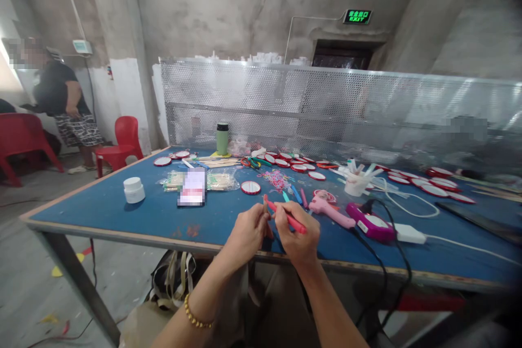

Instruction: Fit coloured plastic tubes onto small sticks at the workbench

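In my right hand [300,231] is a red pen-shaped tool [297,223], its tip pointing left toward my left hand. My left hand [248,234] is closed, thumb and fingers pinching something small and brownish that I cannot make out. Both hands are close together above the table's front edge. Just beyond them lie teal, blue and purple pen-shaped pieces [295,194] and a pile of small pink bits [276,180]. A round white disc with a red rim [250,187] lies ahead of my left hand. Right of my right hand rests a pink glue gun [331,212].
The blue table [93,201] holds a white jar [134,190], a phone [198,180], bagged sticks [222,179], a green bottle [222,138], a white cup [355,184] and a purple power strip [373,223] with cables. A perforated metal screen [244,87] stands behind. A person [67,87] stands left.
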